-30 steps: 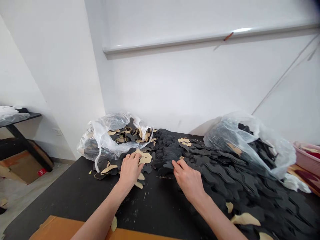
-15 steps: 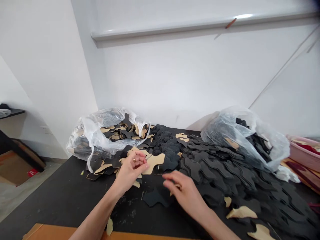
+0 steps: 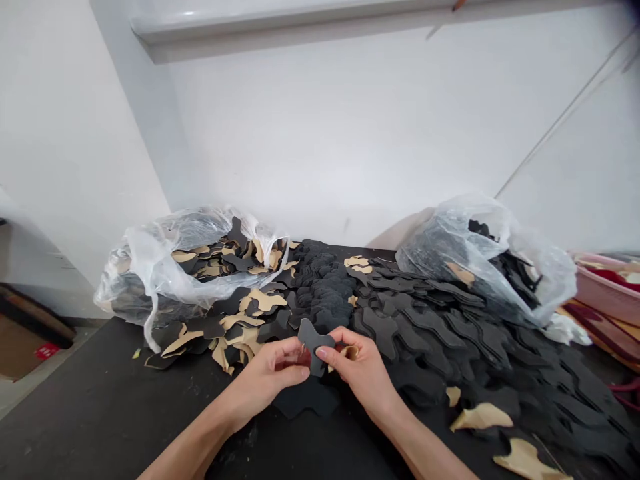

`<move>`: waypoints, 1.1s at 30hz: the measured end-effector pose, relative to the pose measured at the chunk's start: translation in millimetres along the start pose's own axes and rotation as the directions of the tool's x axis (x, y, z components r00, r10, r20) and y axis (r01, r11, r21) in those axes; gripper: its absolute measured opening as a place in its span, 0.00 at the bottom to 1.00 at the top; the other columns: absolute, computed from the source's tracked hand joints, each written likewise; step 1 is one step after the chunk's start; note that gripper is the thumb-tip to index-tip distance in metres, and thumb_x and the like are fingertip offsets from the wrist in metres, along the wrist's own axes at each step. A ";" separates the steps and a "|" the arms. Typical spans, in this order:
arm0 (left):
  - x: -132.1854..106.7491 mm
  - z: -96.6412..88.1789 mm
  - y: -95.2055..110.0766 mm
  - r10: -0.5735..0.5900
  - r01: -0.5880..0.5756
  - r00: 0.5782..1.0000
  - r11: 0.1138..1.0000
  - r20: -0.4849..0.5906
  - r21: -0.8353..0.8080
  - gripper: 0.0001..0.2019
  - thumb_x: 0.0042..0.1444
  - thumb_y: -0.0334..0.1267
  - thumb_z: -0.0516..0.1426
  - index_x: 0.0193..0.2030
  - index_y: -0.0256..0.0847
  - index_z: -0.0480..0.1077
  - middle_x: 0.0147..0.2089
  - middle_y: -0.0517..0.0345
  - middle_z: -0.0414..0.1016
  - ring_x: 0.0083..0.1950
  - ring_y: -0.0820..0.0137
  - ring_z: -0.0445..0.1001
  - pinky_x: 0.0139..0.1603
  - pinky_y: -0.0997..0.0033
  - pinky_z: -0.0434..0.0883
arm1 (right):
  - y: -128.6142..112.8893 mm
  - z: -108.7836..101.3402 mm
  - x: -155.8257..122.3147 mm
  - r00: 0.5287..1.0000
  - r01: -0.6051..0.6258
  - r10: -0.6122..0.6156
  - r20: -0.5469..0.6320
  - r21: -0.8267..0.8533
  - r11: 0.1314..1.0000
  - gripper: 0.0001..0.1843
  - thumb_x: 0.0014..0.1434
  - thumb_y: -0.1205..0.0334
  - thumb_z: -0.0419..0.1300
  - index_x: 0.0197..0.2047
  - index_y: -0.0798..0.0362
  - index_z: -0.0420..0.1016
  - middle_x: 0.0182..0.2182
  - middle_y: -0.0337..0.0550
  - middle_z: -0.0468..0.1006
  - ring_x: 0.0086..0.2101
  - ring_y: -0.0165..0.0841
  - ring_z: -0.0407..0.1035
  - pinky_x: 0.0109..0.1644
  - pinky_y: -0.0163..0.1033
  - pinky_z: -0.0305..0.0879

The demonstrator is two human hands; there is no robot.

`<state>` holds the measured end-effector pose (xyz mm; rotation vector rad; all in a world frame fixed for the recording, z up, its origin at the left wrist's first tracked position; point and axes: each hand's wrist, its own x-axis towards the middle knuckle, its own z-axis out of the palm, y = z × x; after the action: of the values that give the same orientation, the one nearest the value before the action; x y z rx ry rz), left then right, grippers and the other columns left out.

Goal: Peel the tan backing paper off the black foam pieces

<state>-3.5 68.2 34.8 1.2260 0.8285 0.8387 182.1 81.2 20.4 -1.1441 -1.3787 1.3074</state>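
My left hand (image 3: 270, 377) and my right hand (image 3: 357, 368) meet above the black tabletop (image 3: 125, 380), both pinching an upright black foam cutout (image 3: 314, 345). A small tan backing piece (image 3: 348, 353) shows between my right fingers and the cutout. Just below my hands, a flat black cutout (image 3: 305, 397) lies on the table. A large overlapping layer of black cutouts (image 3: 440, 347) spreads to the right, and mixed black and tan pieces (image 3: 235, 327) lie to the left. Loose tan backing scraps (image 3: 480, 417) rest at the front right.
Two clear plastic bags hold more cutouts: one (image 3: 165, 267) at the back left, one (image 3: 480, 260) at the back right. A pink basket (image 3: 607, 290) stands beyond the right table edge. A cardboard box (image 3: 20, 347) sits on the floor at left, behind the table's left edge.
My hands have come together and now hold the black cutout between them. The view has tilted upward and shifted, so the table sits lower in the picture.
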 end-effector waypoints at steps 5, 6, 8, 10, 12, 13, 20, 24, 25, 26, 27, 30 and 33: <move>0.8 -0.6 -2.9 -0.025 0.028 0.995 0.999 -0.093 0.028 0.10 0.57 0.45 0.62 0.39 0.40 0.72 0.35 0.59 0.72 0.40 0.68 0.73 0.43 0.70 0.74 | 2.0 -5.3 1.0 0.997 -0.061 0.062 0.055 -0.018 0.998 0.17 0.47 0.50 0.72 0.28 0.56 0.77 0.19 0.33 0.70 0.20 0.23 0.57 0.24 0.30 0.51; 1.8 0.2 -4.5 -0.037 0.041 0.991 0.999 -0.127 0.030 0.11 0.57 0.45 0.62 0.37 0.39 0.72 0.33 0.59 0.73 0.38 0.69 0.74 0.40 0.71 0.74 | 1.3 -5.2 0.3 0.995 -0.074 0.075 0.068 -0.013 0.997 0.17 0.46 0.50 0.72 0.29 0.57 0.78 0.19 0.33 0.70 0.20 0.23 0.56 0.24 0.30 0.51; 3.3 1.4 -7.1 -0.090 0.094 0.980 0.996 -0.176 0.010 0.12 0.55 0.45 0.63 0.34 0.39 0.69 0.30 0.59 0.73 0.34 0.69 0.75 0.37 0.71 0.75 | -0.8 -5.4 -1.6 0.991 -0.103 0.102 0.085 0.007 0.995 0.18 0.47 0.49 0.71 0.32 0.57 0.79 0.19 0.33 0.69 0.19 0.22 0.54 0.23 0.30 0.49; 4.0 1.1 -7.8 -0.165 0.162 0.974 0.986 -0.157 -0.031 0.13 0.51 0.44 0.65 0.34 0.40 0.67 0.29 0.58 0.76 0.35 0.66 0.78 0.37 0.68 0.76 | -3.5 -6.9 -3.7 0.986 -0.134 0.132 0.097 0.014 0.991 0.20 0.49 0.47 0.69 0.35 0.56 0.81 0.17 0.32 0.67 0.17 0.22 0.50 0.21 0.30 0.47; 3.8 -1.0 -6.3 -0.195 0.193 0.974 0.981 -0.112 -0.026 0.12 0.48 0.42 0.65 0.33 0.40 0.68 0.31 0.57 0.77 0.37 0.63 0.79 0.38 0.67 0.76 | -5.9 -10.1 -5.5 0.981 -0.154 0.153 0.118 -0.002 0.988 0.21 0.51 0.45 0.68 0.36 0.56 0.81 0.16 0.31 0.65 0.17 0.22 0.48 0.20 0.31 0.46; 3.6 -2.4 -5.0 -0.184 0.186 0.978 0.983 -0.101 0.003 0.11 0.48 0.42 0.65 0.34 0.39 0.70 0.32 0.57 0.77 0.38 0.64 0.78 0.38 0.68 0.76 | -6.8 -12.1 -6.2 0.978 -0.159 0.160 0.135 -0.017 0.987 0.21 0.51 0.44 0.67 0.35 0.55 0.81 0.17 0.32 0.66 0.17 0.22 0.49 0.20 0.31 0.47; 3.2 -6.6 -0.5 -0.132 0.156 0.985 0.953 -0.107 0.259 0.11 0.52 0.44 0.63 0.31 0.38 0.79 0.24 0.61 0.71 0.27 0.73 0.65 0.29 0.76 0.63 | -7.2 -19.3 -9.6 0.951 -0.138 0.175 0.257 -0.157 0.978 0.21 0.55 0.44 0.64 0.33 0.56 0.79 0.22 0.36 0.70 0.21 0.25 0.58 0.24 0.31 0.57; 4.2 -5.8 -2.5 -0.160 0.175 0.984 0.923 -0.072 0.343 0.10 0.51 0.42 0.62 0.29 0.36 0.77 0.22 0.64 0.66 0.25 0.76 0.59 0.27 0.76 0.56 | -4.8 -18.3 -10.8 0.928 -0.156 0.214 0.306 -0.202 0.967 0.18 0.56 0.46 0.63 0.33 0.55 0.76 0.21 0.34 0.65 0.20 0.25 0.57 0.24 0.31 0.59; 4.3 -5.8 -2.6 -0.172 0.184 0.983 0.915 -0.065 0.358 0.10 0.51 0.42 0.61 0.29 0.35 0.77 0.22 0.65 0.65 0.25 0.76 0.59 0.27 0.76 0.56 | -3.8 -18.6 -10.9 0.923 -0.153 0.216 0.319 -0.212 0.965 0.17 0.56 0.47 0.63 0.33 0.55 0.76 0.21 0.34 0.65 0.20 0.25 0.57 0.24 0.31 0.59; 4.3 -5.7 -2.6 -0.182 0.191 0.982 0.909 -0.060 0.370 0.10 0.50 0.41 0.61 0.29 0.35 0.76 0.22 0.65 0.65 0.25 0.76 0.58 0.27 0.76 0.56 | -2.9 -19.1 -10.9 0.917 -0.148 0.218 0.333 -0.223 0.964 0.16 0.57 0.49 0.62 0.33 0.55 0.76 0.21 0.34 0.65 0.20 0.25 0.57 0.24 0.31 0.59; 4.1 -5.6 -2.5 -0.188 0.195 0.981 0.905 -0.056 0.378 0.09 0.50 0.40 0.60 0.28 0.35 0.76 0.22 0.65 0.65 0.26 0.76 0.59 0.27 0.76 0.56 | -2.1 -19.7 -11.0 0.913 -0.142 0.219 0.345 -0.234 0.962 0.15 0.58 0.50 0.62 0.34 0.55 0.77 0.21 0.34 0.65 0.20 0.25 0.58 0.24 0.31 0.59; 3.0 -5.4 -2.5 -0.204 0.199 0.979 0.897 -0.031 0.395 0.07 0.48 0.37 0.59 0.28 0.35 0.76 0.23 0.63 0.68 0.27 0.75 0.60 0.29 0.75 0.57 | -1.5 -21.1 -11.6 0.903 -0.131 0.225 0.366 -0.264 0.955 0.12 0.60 0.53 0.61 0.35 0.54 0.77 0.22 0.34 0.66 0.20 0.25 0.59 0.24 0.31 0.59; 2.3 -5.0 -3.8 -0.218 0.199 0.976 0.899 0.005 0.391 0.06 0.47 0.35 0.58 0.27 0.35 0.74 0.24 0.62 0.70 0.27 0.75 0.61 0.29 0.75 0.57 | -4.3 -20.2 -12.7 0.911 -0.087 0.186 0.368 -0.271 0.959 0.10 0.59 0.58 0.60 0.34 0.54 0.79 0.25 0.36 0.70 0.22 0.25 0.61 0.26 0.31 0.60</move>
<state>-6.5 72.0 30.1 1.4660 1.1011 0.4771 204.0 72.2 25.5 -1.2070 -1.8236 1.5576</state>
